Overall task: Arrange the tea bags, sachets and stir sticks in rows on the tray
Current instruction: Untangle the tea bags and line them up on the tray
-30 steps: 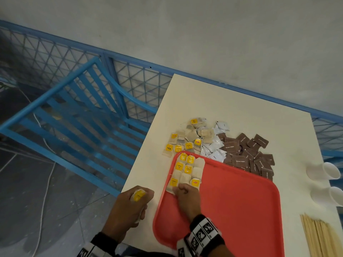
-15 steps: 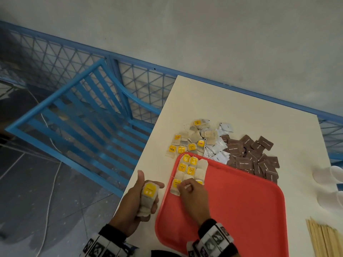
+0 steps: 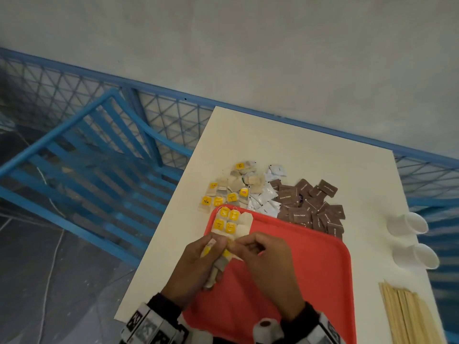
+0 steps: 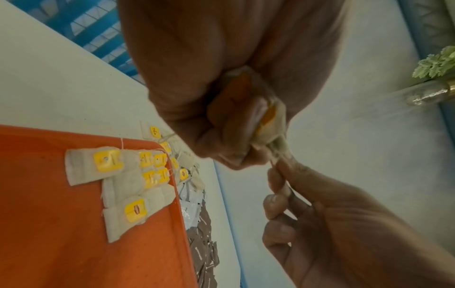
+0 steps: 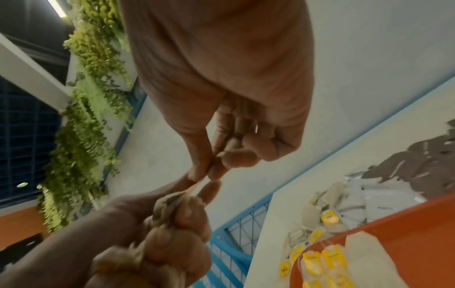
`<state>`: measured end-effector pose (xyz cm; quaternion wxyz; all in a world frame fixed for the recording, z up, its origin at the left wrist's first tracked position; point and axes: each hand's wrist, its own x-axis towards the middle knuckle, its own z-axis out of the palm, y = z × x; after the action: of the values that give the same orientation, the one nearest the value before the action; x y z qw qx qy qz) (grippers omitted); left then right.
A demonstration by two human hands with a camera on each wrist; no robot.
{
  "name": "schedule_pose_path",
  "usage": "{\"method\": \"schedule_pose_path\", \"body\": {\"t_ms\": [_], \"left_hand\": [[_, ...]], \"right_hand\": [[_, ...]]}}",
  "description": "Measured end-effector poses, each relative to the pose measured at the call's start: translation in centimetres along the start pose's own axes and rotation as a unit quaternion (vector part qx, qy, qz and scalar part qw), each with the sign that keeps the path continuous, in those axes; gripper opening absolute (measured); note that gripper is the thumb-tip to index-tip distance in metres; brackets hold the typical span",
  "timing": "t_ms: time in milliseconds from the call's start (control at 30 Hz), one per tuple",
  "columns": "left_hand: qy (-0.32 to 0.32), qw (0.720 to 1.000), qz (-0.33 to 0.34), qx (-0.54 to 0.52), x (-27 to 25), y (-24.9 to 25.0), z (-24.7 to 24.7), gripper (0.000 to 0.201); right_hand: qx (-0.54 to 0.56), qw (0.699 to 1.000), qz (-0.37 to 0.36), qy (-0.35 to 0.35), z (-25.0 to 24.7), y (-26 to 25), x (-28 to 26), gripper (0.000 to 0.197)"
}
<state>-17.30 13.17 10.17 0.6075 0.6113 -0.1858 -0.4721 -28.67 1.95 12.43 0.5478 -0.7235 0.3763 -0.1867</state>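
Your table [image 3: 285, 150] is filling the right half of the head view, with the red tray [image 3: 310, 281] lying at its near edge. At the tray's 11 o'clock corner, tea bags [image 3: 229, 223] with yellow tags are lying in short, touching rows. Beyond that corner, loose tea bags [image 3: 233, 188] are heaped on the table, with white sachets [image 3: 264, 198] at their 3 o'clock and brown sachets [image 3: 313, 207] further round. The stir sticks [image 3: 409, 316] are lying at the tray's 4 o'clock, and two white cups [image 3: 412, 238] are lying at its 2 o'clock.

Your left hand [image 3: 196, 266] is clutching a bundle [image 4: 258, 115] of tea bags above the tray's left edge. Your right hand [image 3: 268, 264] is pinching the tip of one bag [image 5: 194, 188] sticking out of that bundle, thumb and forefinger pressed together on it. Both hands are covering the nearest row.
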Motion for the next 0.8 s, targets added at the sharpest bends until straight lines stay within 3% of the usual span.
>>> {"method": "schedule_pose_path", "body": {"t_ms": [133, 267, 433, 567, 800], "left_hand": [[-0.024, 0.999, 0.003, 0.028, 0.1, 0.2, 1.2, 0.029], [-0.022, 0.997, 0.008, 0.073, 0.2, 1.0, 1.8, 0.023], [0.018, 0.988, 0.095, 0.12, 0.3, 3.7, 3.0, 0.024], [0.008, 0.981, 0.133, 0.142, 0.4, 4.8, 3.9, 0.006], [0.043, 0.995, 0.076, 0.041, 0.1, 4.9, 2.4, 0.013]], "right_hand": [[0.035, 0.999, -0.026, -0.014, -3.6, -0.7, 0.0, 0.008], [-0.029, 0.993, -0.114, 0.002, -6.3, -1.2, -0.3, 0.01], [-0.093, 0.978, -0.185, -0.016, -7.8, -1.4, 0.3, 0.009], [-0.074, 0.976, -0.204, -0.031, -7.5, -1.6, 0.9, 0.008], [-0.044, 0.98, -0.177, -0.075, -5.1, -0.5, 1.0, 0.006]]}}
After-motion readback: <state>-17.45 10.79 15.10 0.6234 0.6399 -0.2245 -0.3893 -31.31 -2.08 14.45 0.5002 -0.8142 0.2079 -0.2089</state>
